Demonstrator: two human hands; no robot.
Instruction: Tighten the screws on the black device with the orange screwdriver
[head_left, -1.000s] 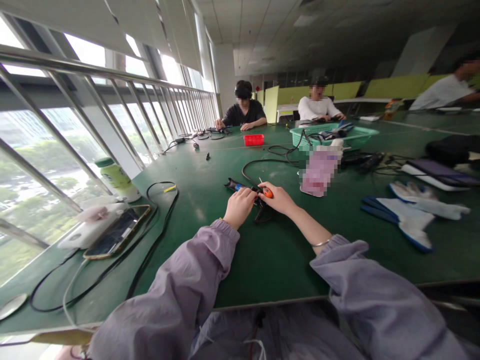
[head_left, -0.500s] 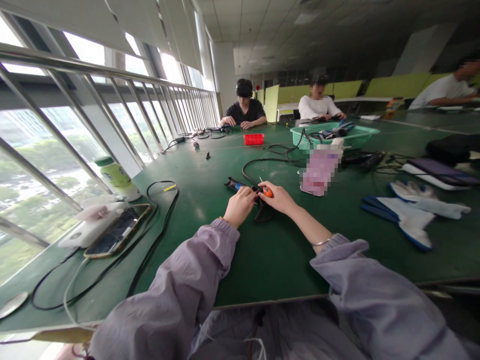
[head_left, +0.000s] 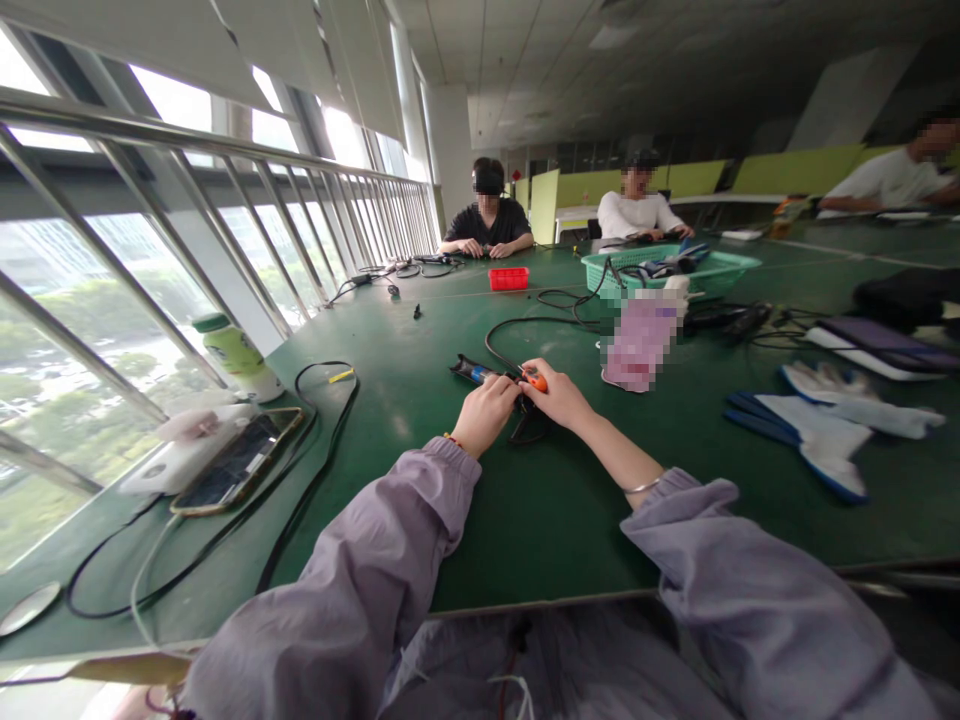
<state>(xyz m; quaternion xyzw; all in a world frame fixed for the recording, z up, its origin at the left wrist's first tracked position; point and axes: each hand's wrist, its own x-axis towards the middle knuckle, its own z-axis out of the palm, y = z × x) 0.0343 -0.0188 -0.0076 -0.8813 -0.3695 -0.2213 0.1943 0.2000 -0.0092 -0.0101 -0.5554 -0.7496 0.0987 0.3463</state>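
Across the green table, both hands meet at the near middle. The left hand is nearly closed on a black device; the right hand is curled around an orange handle beside it. Keep the device braced and handle pressure light; the tool's tip cannot be made out

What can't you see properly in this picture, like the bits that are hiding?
All in the head view:
- Middle of the black device: hidden by the left hand.
- Tip of the orange-handled tool: too small and dark to make out among the fingers.
- Writing on the green bottle: blurred.
- Person at far right: cut off by the right edge.
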